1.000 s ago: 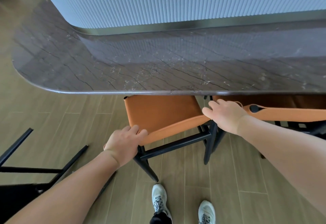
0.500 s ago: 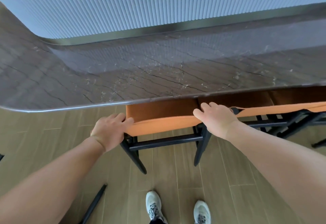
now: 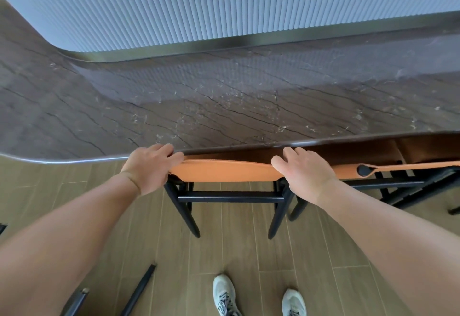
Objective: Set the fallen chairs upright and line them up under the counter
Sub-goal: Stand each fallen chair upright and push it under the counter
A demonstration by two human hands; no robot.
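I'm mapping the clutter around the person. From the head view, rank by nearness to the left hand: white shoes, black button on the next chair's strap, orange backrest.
1. Orange backrest, gripped by the left hand.
2. Black button, off right.
3. White shoes, on the floor below.

The chair (image 3: 225, 171) now sits further under the surface (image 3: 224, 106): a second ago most of its orange seat showed in front of the edge, and now only the top of the backrest shows, just below that edge. Both hands have gone forward with it; the left hand (image 3: 149, 166) and right hand (image 3: 303, 174) now reach the surface edge. The fallen chair's black legs (image 3: 139, 288) now show only at the bottom left.
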